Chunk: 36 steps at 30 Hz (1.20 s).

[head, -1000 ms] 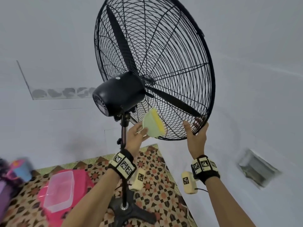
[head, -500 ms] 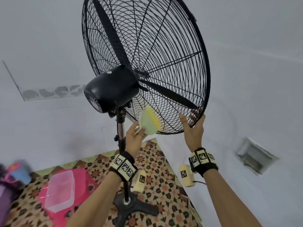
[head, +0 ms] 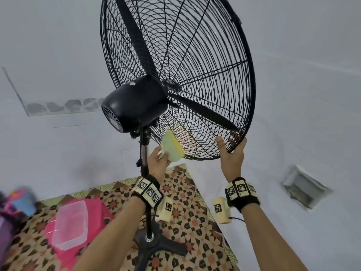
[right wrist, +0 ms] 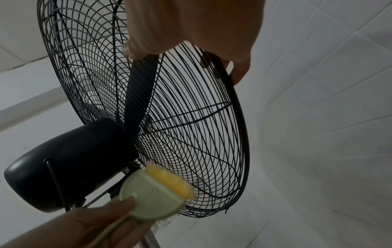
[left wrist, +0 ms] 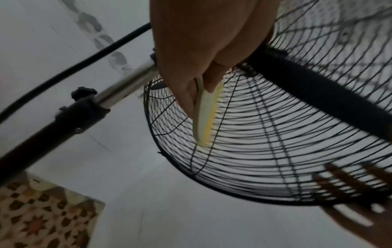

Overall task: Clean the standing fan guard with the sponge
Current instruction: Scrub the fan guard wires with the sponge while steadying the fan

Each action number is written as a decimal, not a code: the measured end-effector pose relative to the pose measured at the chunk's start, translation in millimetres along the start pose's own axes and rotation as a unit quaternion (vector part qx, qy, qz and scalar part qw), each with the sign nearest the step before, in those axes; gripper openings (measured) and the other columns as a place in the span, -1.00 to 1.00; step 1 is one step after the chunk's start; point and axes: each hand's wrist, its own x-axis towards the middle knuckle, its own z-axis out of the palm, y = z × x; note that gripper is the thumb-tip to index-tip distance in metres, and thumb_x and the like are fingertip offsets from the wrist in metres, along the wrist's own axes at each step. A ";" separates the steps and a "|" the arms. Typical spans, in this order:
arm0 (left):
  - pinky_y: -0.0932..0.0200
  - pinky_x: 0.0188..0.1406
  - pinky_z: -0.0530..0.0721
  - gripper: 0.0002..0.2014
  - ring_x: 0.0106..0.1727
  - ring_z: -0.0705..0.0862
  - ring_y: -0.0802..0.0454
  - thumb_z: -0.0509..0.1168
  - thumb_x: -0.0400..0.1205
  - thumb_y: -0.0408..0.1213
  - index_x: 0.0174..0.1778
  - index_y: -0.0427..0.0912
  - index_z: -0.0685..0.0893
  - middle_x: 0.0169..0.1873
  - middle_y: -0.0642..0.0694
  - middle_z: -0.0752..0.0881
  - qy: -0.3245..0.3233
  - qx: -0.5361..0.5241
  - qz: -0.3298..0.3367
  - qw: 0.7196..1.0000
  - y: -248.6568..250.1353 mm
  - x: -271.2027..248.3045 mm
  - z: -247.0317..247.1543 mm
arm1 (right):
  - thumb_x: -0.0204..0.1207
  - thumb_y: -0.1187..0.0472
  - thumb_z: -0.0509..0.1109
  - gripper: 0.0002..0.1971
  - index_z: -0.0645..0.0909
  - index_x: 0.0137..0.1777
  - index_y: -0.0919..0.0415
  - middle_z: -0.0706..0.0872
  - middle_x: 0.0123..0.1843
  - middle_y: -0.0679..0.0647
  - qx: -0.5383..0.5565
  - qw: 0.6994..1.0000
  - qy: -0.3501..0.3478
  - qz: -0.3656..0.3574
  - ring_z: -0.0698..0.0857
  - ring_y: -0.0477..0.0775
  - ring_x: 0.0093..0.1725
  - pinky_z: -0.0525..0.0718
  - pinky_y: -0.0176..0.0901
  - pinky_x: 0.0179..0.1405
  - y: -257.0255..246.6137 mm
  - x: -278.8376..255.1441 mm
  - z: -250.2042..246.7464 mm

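1. The left hand is pinching the sponge between thumb and fingers, green side toward the person, yellow side lying against the wires of the fan guard low down, just beside the motor housing.
2. The sponge is sitting on the back of the guard, near its bottom rim, right of the pole.
3. The right hand is gripping the guard's lower right rim: the thumb is lying on the near side, and the fingers are curling round the edge to the far side.
4. In the left wrist view those fingers are showing through the wires.
5. The fan is standing on a patterned mat on the floor, its black base between the person's forearms.
6. A clear plastic box is lying on something pink to the left on the mat.
7. Both wrists are wearing black bands with printed square markers.
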 end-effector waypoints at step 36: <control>-0.06 0.23 0.83 -0.60 0.33 0.77 -0.16 0.33 0.79 -0.41 0.56 -0.22 0.56 0.32 -0.15 0.75 -0.074 -0.018 -0.058 0.995 -18.9 -44.8 18.6 | 0.49 -0.32 0.57 -0.17 0.31 0.64 -0.04 0.62 0.51 -0.15 -0.020 0.999 -0.025 -0.013 0.60 -0.14 0.49 0.55 0.05 0.58 -1.8 8.1 -7.4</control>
